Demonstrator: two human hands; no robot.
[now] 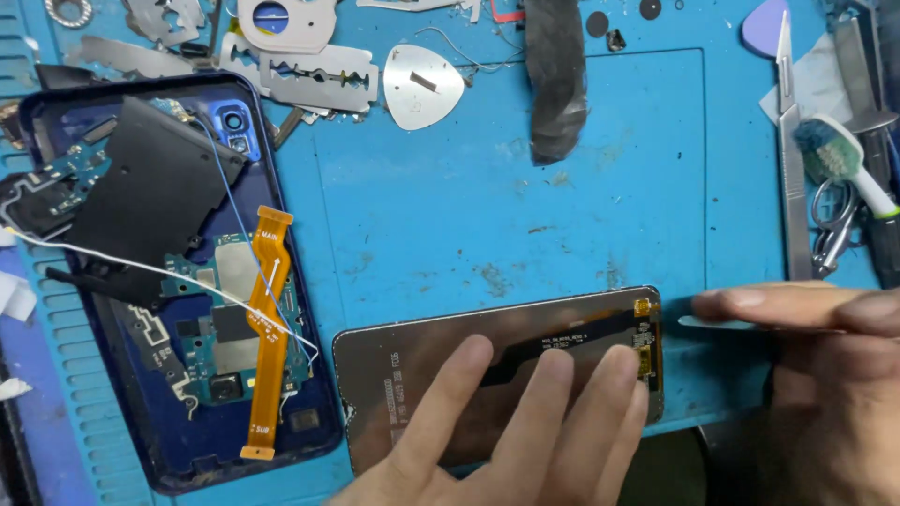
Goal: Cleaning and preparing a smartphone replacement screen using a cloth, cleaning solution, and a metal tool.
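Head view. The work surface is a blue silicone repair mat (pixel 562 206) with a raised rectangular border and ribbed slots along its left edge.

The left hand (pixel 506 431) enters from the bottom edge, palm down and unclenched. Three extended fingers (pixel 553 384) press flat on the back of a detached phone display panel (pixel 412 375). The panel lies face down near the lower middle of the mat, slightly tilted, its brownish back uppermost. A black flex cable runs across it to an orange connector tab (pixel 643 307) at its upper right corner.

The right hand (pixel 825 375) enters from the right edge. Its fingers pinch a thin flat metal pry tool (pixel 712 322), whose tip lies just beside the right end of the display panel. Whether tip and panel touch cannot be told.

To the left, well apart from the panel's right end and near its left corner, lies an opened dark blue phone body (pixel 169 281). It shows green circuit boards, a black cover plate (pixel 150 197), an orange flex ribbon (pixel 264 328) running lengthwise, and a thin blue wire. A white wire (pixel 122 260) crosses it from the left.

Along the top edge lie metal razor blades (pixel 309 80), a teardrop-shaped metal opening pick (pixel 424 86) and a strip of black material (pixel 555 80).

At the right edge lie a scalpel (pixel 793 150), a toothbrush (pixel 844 164) with green and white bristles, a lilac plastic pick (pixel 761 26) and small scissors (pixel 830 225).
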